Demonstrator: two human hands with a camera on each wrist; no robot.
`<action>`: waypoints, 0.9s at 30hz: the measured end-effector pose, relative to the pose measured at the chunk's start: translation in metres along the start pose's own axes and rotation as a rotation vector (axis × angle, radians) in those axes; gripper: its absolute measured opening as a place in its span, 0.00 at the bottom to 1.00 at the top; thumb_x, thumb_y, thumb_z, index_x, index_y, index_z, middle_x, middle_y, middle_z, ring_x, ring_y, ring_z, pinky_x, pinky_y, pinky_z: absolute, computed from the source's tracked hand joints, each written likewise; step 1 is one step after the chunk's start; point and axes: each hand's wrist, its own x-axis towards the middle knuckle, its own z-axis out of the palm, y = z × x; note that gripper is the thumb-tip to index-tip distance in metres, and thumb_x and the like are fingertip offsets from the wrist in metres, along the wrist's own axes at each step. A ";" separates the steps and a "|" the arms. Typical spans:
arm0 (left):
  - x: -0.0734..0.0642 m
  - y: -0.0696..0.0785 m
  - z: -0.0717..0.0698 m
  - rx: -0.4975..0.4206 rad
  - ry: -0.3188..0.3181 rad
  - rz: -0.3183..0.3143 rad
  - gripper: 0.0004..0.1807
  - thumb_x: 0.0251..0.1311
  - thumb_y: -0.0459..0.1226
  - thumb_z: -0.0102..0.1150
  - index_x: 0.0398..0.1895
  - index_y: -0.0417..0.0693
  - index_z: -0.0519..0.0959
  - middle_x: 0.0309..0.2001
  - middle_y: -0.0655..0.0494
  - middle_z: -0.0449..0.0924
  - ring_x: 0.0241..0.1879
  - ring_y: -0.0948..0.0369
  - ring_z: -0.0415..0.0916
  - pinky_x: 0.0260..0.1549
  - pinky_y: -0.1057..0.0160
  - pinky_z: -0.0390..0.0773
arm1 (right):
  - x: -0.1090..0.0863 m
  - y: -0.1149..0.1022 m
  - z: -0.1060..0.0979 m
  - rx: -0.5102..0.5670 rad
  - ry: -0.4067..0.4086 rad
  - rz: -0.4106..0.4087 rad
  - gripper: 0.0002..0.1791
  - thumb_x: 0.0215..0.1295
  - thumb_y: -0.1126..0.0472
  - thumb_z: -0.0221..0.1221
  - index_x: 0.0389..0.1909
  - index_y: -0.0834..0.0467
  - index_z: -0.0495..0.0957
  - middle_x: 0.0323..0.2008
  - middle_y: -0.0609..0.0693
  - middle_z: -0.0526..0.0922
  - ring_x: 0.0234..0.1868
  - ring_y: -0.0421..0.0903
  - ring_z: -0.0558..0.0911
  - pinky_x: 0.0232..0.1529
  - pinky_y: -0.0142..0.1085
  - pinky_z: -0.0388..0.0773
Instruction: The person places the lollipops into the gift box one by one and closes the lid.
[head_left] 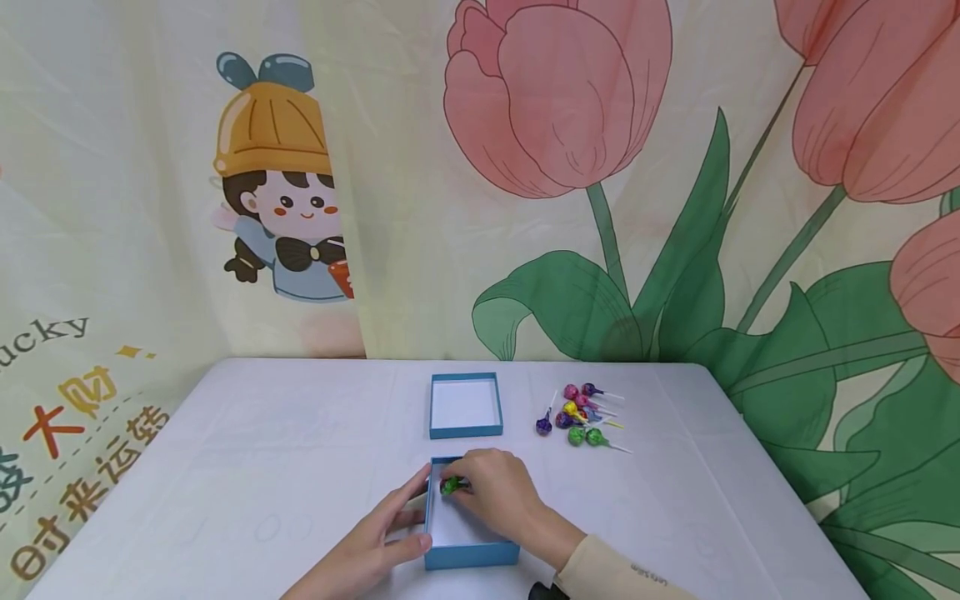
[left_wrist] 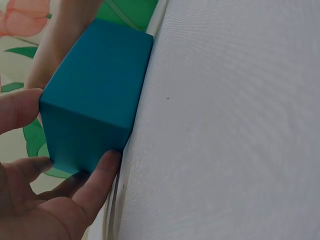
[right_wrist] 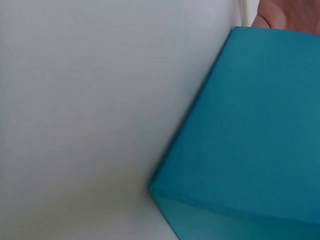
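Note:
A shallow-looking blue box [head_left: 471, 556] with a white inside stands at the table's near side. My left hand [head_left: 386, 533] rests its spread, fairly straight fingers and thumb against the box's left wall and near corner; the left wrist view shows these fingertips on the blue box [left_wrist: 95, 75]. Over the box's opening, my right hand [head_left: 498, 492] pinches a green-wrapped lollipop [head_left: 453, 485] with a dark reddish patch beside it. Whether that patch is a second lollipop I cannot tell. In the right wrist view the box wall [right_wrist: 240, 125] fills much of the picture and the right fingers are hidden.
Beyond the box lies a matching blue-rimmed lid [head_left: 466, 432], white side up. Several lollipops [head_left: 573, 417] in purple, pink, yellow and green wrappers lie loosely to its right. A white cloth covers the table [head_left: 247, 467]; a printed curtain [head_left: 405, 208] hangs behind.

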 end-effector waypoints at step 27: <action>0.000 -0.001 0.001 -0.008 0.019 -0.002 0.45 0.77 0.45 0.60 0.89 0.58 0.46 0.85 0.34 0.45 0.74 0.35 0.64 0.59 0.30 0.77 | 0.004 -0.004 0.005 0.036 -0.037 0.044 0.14 0.58 0.64 0.79 0.45 0.50 0.93 0.41 0.41 0.93 0.45 0.36 0.89 0.48 0.33 0.86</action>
